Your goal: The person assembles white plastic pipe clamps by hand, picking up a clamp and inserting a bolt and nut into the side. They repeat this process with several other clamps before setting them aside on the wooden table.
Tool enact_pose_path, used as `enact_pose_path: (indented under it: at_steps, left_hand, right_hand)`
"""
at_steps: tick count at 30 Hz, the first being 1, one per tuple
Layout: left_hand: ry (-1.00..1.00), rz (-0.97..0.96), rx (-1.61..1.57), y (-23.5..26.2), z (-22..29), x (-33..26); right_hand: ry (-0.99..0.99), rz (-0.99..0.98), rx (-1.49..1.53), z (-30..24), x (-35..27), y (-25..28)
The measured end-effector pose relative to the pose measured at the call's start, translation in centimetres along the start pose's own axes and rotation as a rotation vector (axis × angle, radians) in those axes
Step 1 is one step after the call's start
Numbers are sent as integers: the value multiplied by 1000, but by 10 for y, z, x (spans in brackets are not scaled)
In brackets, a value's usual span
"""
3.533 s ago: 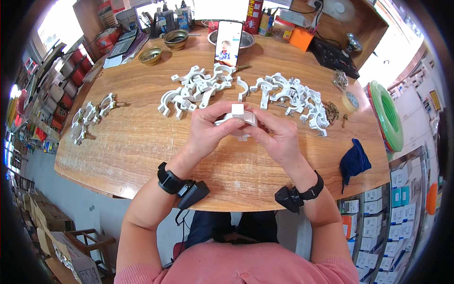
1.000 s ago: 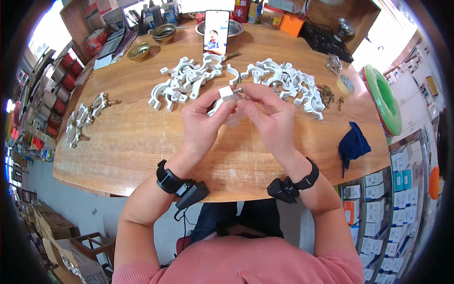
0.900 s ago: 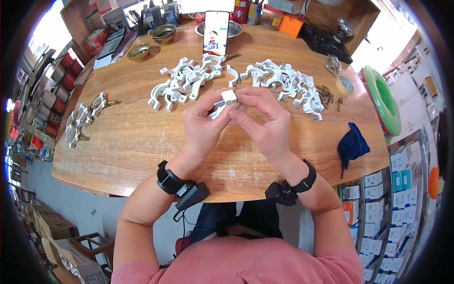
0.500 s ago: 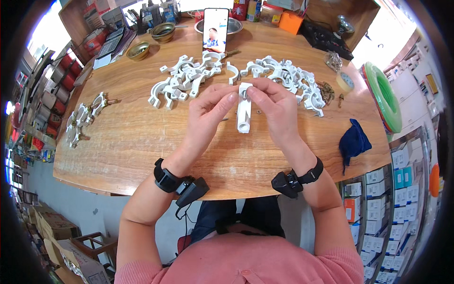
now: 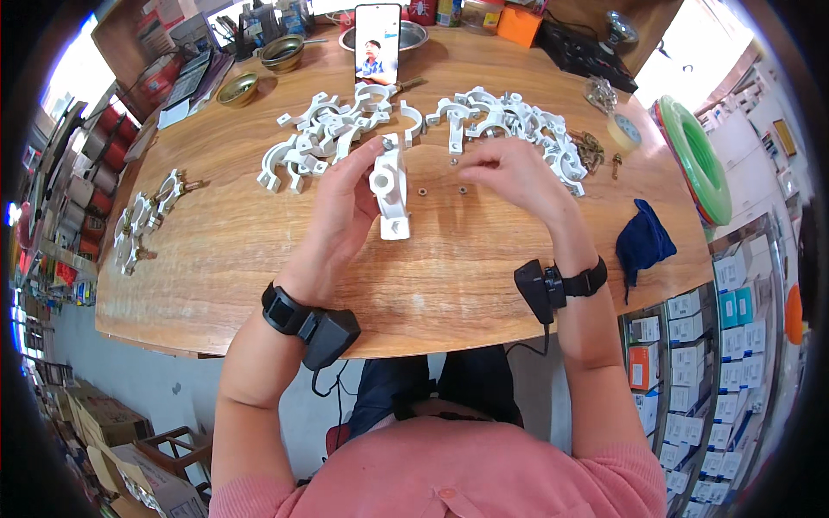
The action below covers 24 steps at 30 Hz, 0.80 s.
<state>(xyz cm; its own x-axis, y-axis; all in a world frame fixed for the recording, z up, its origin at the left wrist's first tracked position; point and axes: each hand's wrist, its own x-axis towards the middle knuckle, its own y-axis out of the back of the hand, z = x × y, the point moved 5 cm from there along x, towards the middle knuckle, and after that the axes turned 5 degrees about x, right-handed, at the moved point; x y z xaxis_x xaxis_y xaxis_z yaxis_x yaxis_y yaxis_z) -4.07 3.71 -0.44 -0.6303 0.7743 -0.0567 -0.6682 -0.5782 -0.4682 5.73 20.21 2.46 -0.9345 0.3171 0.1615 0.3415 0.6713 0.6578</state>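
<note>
A white plastic pipe clamp point(image 5: 395, 194) stands on end in my left hand point(image 5: 347, 194), which is closed round its side. A small metal fastener shows at its upper end by my thumb, and a round hollow boss sticks out of its side. My right hand point(image 5: 518, 177) is apart from the clamp, its thumb and index finger pinched at a small metal nut point(image 5: 454, 162); whether the nut is lifted off the table is unclear. Two more nuts, one nearer the clamp point(image 5: 422, 192) and one below my right fingertips point(image 5: 463, 190), lie on the wooden table point(image 5: 484, 285).
White clamp halves lie in a left pile point(image 5: 324, 129) and a right pile point(image 5: 518, 121). Clamps with brass-coloured bolts point(image 5: 147, 211) sit far left. A phone point(image 5: 377, 47) stands at the back. Bolts point(image 5: 590, 151), a tape roll point(image 5: 623, 129) and blue cloth point(image 5: 645, 242) are on the right.
My right hand has let go of the clamp and moved right to a nut. My left hand has shifted left with the clamp, which has turned, showing its boss from the side.
</note>
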Motion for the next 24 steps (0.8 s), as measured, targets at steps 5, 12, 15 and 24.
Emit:
enact_pose_path:
  at_steps: [5,12,15,24]
  left_hand:
    - [20,96,-22,1,6,-1]
    - [-13,83,-107,13,11,7]
    - [-42,93,-92,11,13,2]
    - [33,29,35,6,6,5]
  right_hand:
    - [10,-144,-306,12,-1,-19]
    - [424,-297,-172,-31,-22,-72]
    - [377,-366,-285,-35,-19,-79]
    - [94,-28,-421,18,5,-25]
